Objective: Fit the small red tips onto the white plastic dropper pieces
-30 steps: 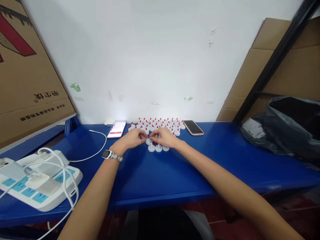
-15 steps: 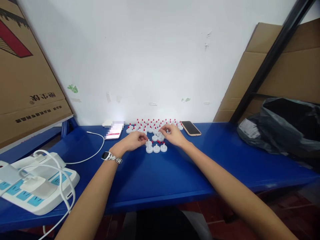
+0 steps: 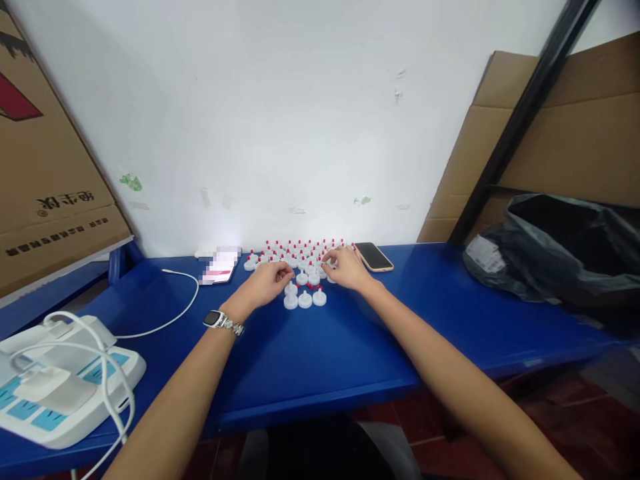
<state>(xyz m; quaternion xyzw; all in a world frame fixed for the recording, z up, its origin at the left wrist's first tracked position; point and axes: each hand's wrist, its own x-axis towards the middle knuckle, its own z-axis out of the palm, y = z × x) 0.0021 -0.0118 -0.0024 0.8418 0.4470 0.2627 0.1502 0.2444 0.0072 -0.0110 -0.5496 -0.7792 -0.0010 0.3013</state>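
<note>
White round plastic caps with bare upright nozzles stand in front of us, in the middle of the blue tabletop. Three make a row on our side, another stands just behind the leftmost of them, and more stand farther back, between our hands. Their long axis is the nozzle, which points straight up, so each bare tip faces upward.

Small loose red plastic tips lie in the gap between that near row and the caps behind it. From our left hand they lie to the right and a little toward us; from our right hand they lie to the left and toward us. Our left fingertips are the nearer ones to the leftmost red tip and to the bare cap at that end.

We keep the left thumb and fingers narrow, almost meeting, but cannot tell whether a small piece sits between them. Our right thumb and forefinger also bend close together, over the right side of the group, beside white caps with red tips fitted; what they grip, if anything, is too small to make out.
</note>
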